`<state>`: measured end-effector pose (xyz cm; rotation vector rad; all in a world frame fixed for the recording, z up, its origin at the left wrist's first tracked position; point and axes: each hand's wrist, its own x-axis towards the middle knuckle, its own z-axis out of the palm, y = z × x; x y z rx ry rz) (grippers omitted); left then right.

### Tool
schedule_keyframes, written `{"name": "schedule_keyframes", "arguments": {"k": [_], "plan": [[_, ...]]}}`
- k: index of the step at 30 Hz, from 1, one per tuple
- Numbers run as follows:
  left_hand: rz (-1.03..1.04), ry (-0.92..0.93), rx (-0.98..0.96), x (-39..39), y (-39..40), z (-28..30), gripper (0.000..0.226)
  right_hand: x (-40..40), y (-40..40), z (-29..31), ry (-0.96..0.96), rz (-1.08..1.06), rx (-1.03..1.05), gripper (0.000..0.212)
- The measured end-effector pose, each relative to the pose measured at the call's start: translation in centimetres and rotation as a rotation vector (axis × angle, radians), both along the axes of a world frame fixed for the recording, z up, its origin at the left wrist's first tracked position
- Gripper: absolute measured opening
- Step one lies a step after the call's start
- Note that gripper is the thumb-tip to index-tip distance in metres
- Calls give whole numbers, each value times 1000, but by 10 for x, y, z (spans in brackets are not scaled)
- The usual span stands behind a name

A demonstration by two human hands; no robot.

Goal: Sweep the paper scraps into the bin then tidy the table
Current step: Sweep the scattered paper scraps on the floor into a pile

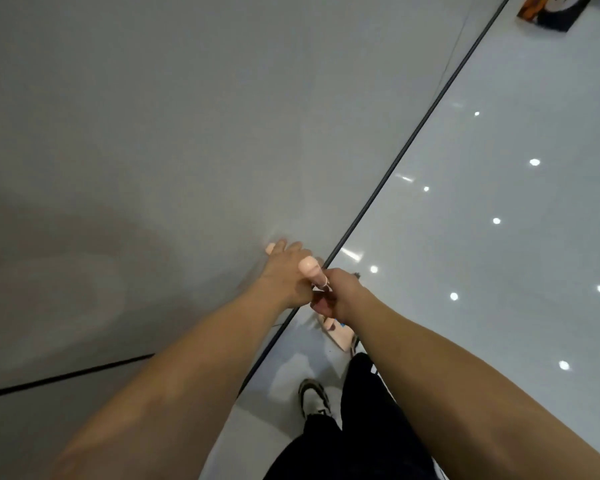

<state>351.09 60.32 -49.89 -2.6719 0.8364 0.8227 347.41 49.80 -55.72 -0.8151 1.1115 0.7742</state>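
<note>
Head view: left hand (284,271) laid flat at grey table (153,133) edge, fingers straight, thumb out. Right hand (340,296) held just below edge, fingers curled round small pink thing (321,282), maybe brush; hard to tell. Scraps not seen, bin not seen. Sweeping step likely; next, scraps pushed off edge

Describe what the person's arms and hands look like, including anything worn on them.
Both forearms are bare, with no sleeves, watch or gloves showing. The left hand shows no ring or band. At the right hand a thin pale loop shows near the fingers; whether it is a ring cannot be told.
</note>
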Motion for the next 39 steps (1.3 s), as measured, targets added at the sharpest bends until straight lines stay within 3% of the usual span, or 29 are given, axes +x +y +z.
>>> {"name": "schedule_keyframes", "arguments": {"k": [3,11,18,24,28,32,35,39], "plan": [[-44,-81,32,2,-10,-16,20,8,-1,-19,95,-72,156,9],[-142,-187,10,34,-15,-36,22,23,-15,-69,157,-238,236,10],[-173,-217,-36,42,-39,-36,26,28,-34,-76,138,-254,124,10],[13,-138,-236,29,-71,-34,22,10,-62,-73,148,-333,11,15],[-219,-292,-67,32,-65,-35,19,-28,-94,-68,204,-532,2,13],[-189,-251,15,44,-33,-35,29,-84,-113,-55,104,-613,47,24],[-260,-220,-75,22,-39,-27,30,-118,-102,-42,72,-745,118,25],[-481,-256,-194,-14,-58,-16,51,-151,-73,-16,-18,-904,180,22]]}}
